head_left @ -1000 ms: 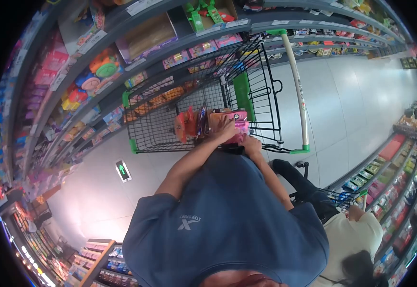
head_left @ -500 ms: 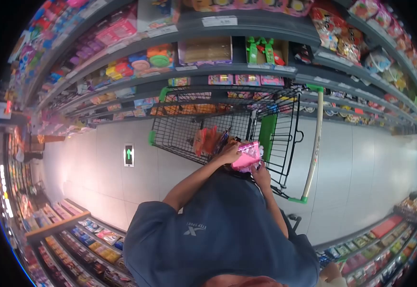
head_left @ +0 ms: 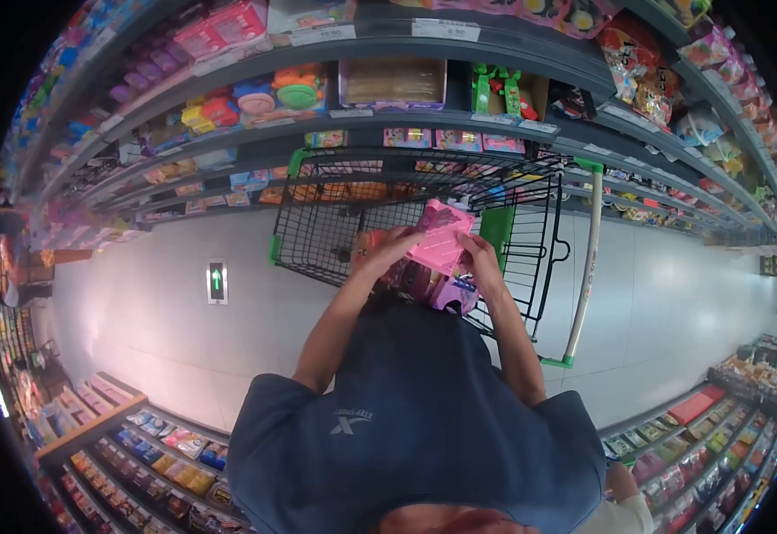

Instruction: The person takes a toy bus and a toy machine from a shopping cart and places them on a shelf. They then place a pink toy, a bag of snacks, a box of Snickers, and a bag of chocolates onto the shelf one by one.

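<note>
A flat pink package (head_left: 442,237) is held between my two hands above the shopping cart (head_left: 317,252). My left hand (head_left: 392,250) grips its left edge, and my right hand (head_left: 479,258) pinches the right edge. Below it, close to my body, a purple item (head_left: 456,294) and other dark packages show partly in the cart. An orange-red package (head_left: 368,242) lies behind my left hand, mostly covered. The cart has a black wire basket with green corners and a pale push handle (head_left: 588,258) on the right.
Shelves (head_left: 255,138) of colourful toys and snacks run along the far side of the aisle. Lower shelves (head_left: 170,463) of packaged goods stand behind me at left and right. A green arrow sign (head_left: 217,280) is set in the tiled floor. Someone's pale clothing (head_left: 620,516) shows at bottom right.
The pink package has moved up and away from my body and turned, now showing a flatter pink face. Both hands have moved outward with it, uncovering the purple item beneath.
</note>
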Demonstrator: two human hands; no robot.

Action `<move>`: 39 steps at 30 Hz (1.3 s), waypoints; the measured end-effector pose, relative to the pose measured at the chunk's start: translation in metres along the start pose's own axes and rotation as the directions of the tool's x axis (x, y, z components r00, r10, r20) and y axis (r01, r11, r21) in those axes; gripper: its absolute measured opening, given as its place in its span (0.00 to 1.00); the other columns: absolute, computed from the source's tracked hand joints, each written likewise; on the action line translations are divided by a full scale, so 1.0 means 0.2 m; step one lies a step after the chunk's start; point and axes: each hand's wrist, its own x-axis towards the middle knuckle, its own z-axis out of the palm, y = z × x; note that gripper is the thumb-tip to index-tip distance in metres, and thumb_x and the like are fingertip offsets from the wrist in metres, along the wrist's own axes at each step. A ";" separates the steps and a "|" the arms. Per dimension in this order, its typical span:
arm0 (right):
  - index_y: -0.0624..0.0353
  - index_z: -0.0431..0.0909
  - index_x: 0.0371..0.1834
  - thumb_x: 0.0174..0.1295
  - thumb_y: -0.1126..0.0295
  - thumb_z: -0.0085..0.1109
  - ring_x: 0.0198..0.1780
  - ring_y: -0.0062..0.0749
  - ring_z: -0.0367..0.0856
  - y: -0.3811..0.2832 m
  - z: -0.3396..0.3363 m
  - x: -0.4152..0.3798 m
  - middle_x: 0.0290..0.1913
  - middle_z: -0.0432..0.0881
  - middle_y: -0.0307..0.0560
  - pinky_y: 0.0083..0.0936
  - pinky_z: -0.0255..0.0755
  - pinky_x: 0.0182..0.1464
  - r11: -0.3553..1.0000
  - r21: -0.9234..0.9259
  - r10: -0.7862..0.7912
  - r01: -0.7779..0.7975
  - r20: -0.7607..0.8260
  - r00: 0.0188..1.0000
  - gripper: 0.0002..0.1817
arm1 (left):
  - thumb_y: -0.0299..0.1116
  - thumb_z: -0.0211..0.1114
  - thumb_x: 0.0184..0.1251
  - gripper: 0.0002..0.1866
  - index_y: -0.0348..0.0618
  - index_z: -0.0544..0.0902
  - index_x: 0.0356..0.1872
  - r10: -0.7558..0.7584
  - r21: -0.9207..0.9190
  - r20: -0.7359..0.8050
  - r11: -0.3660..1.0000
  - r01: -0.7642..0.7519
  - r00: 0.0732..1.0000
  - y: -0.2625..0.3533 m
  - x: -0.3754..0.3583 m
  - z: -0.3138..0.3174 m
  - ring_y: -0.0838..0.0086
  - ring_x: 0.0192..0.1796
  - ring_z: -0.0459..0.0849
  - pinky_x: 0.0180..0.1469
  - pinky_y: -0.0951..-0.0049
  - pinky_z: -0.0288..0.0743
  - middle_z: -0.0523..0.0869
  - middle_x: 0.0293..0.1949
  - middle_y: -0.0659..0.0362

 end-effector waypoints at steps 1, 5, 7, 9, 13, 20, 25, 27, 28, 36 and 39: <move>0.57 0.78 0.42 0.65 0.58 0.61 0.26 0.15 0.75 -0.02 0.02 0.01 0.29 0.80 0.34 0.13 0.66 0.30 0.998 0.042 0.037 -0.039 0.041 0.998 0.14 | 0.48 0.62 0.64 0.27 0.37 0.79 0.57 0.025 -0.098 0.035 0.995 -0.021 0.999 -0.03 0.03 -0.03 0.69 0.57 0.78 0.62 0.72 0.67 0.82 0.54 0.52; 0.56 0.79 0.40 0.64 0.58 0.61 0.26 0.15 0.76 -0.04 0.09 0.11 0.29 0.82 0.34 0.13 0.67 0.28 0.970 0.155 0.172 -0.186 0.104 0.980 0.13 | 0.54 0.61 0.67 0.30 0.31 0.82 0.50 0.162 -0.347 0.135 0.932 -0.107 0.978 -0.31 0.32 -0.13 0.76 0.49 0.80 0.53 0.75 0.71 0.85 0.45 0.55; 0.56 0.79 0.40 0.64 0.57 0.62 0.25 0.15 0.75 -0.09 0.16 0.12 0.29 0.81 0.34 0.13 0.66 0.27 0.977 0.117 0.170 -0.179 0.082 0.982 0.14 | 0.54 0.60 0.68 0.30 0.29 0.83 0.47 0.214 -0.371 0.159 0.918 -0.143 0.964 -0.30 0.36 -0.20 0.78 0.46 0.80 0.51 0.76 0.72 0.86 0.42 0.56; 0.57 0.79 0.41 0.63 0.56 0.62 0.24 0.14 0.74 -0.12 0.19 0.17 0.28 0.80 0.34 0.13 0.66 0.26 0.982 0.072 0.168 -0.173 0.065 0.984 0.15 | 0.51 0.59 0.70 0.27 0.31 0.84 0.45 0.204 -0.200 0.194 0.966 -0.164 0.960 -0.30 0.41 -0.28 0.81 0.40 0.79 0.45 0.77 0.71 0.86 0.37 0.60; 0.56 0.79 0.46 0.64 0.59 0.62 0.23 0.13 0.70 -0.23 0.30 0.27 0.27 0.76 0.30 0.14 0.64 0.26 0.994 -0.070 0.088 -0.082 0.083 0.993 0.14 | 0.51 0.60 0.68 0.23 0.37 0.85 0.36 0.425 -0.227 0.035 0.884 -0.407 0.904 -0.27 0.49 -0.39 0.77 0.29 0.78 0.32 0.67 0.69 0.85 0.28 0.61; 0.62 0.70 0.54 0.64 0.69 0.63 0.37 0.28 0.81 -0.52 0.60 0.60 0.39 0.82 0.42 0.21 0.72 0.35 0.764 -0.352 -0.484 0.541 0.244 0.841 0.19 | 0.33 0.62 0.63 0.11 0.34 0.81 0.40 0.695 0.242 -0.283 0.718 -0.652 0.661 -0.02 0.71 -0.73 0.48 0.44 0.79 0.46 0.55 0.73 0.80 0.37 0.43; 0.62 0.70 0.53 0.63 0.75 0.62 0.41 0.26 0.79 -0.77 0.85 0.81 0.41 0.81 0.45 0.23 0.74 0.45 0.434 -0.588 -0.711 0.682 0.240 0.660 0.17 | 0.26 0.63 0.62 0.19 0.38 0.77 0.56 0.746 0.169 -0.468 0.602 -0.781 0.474 0.27 0.79 -0.96 0.49 0.49 0.80 0.51 0.60 0.75 0.78 0.50 0.45; 0.61 0.70 0.53 0.63 0.76 0.62 0.43 0.26 0.80 -0.81 0.89 0.94 0.43 0.82 0.46 0.23 0.73 0.45 0.411 -0.581 -0.735 0.703 0.245 0.632 0.17 | 0.25 0.64 0.62 0.21 0.38 0.77 0.57 0.761 0.222 -0.451 0.601 -0.768 0.465 0.30 0.89 -1.02 0.54 0.49 0.81 0.51 0.64 0.76 0.77 0.50 0.47; 0.61 0.70 0.53 0.62 0.76 0.62 0.44 0.27 0.80 -0.83 0.90 1.00 0.44 0.82 0.46 0.23 0.73 0.46 0.394 -0.573 -0.753 0.719 0.249 0.610 0.17 | 0.23 0.64 0.63 0.22 0.38 0.76 0.59 0.772 0.273 -0.434 0.604 -0.748 0.465 0.31 0.92 -1.05 0.58 0.49 0.82 0.50 0.67 0.77 0.76 0.50 0.49; 0.65 0.73 0.52 0.62 0.72 0.64 0.47 0.49 0.85 -0.78 0.87 1.32 0.43 0.86 0.57 0.37 0.76 0.48 0.427 -0.608 -0.691 0.669 0.258 0.675 0.17 | 0.27 0.64 0.61 0.19 0.38 0.77 0.55 0.839 0.504 -0.362 0.542 -0.672 0.405 0.30 1.00 -1.18 0.46 0.52 0.78 0.53 0.54 0.74 0.83 0.46 0.42; 0.64 0.73 0.52 0.61 0.71 0.64 0.47 0.49 0.85 -0.78 0.88 1.32 0.41 0.86 0.57 0.38 0.76 0.47 0.426 -0.653 -0.662 0.626 0.247 0.708 0.18 | 0.28 0.64 0.61 0.18 0.36 0.78 0.53 0.863 0.569 -0.335 0.505 -0.649 0.378 0.26 1.04 -1.20 0.45 0.50 0.79 0.53 0.53 0.73 0.83 0.46 0.43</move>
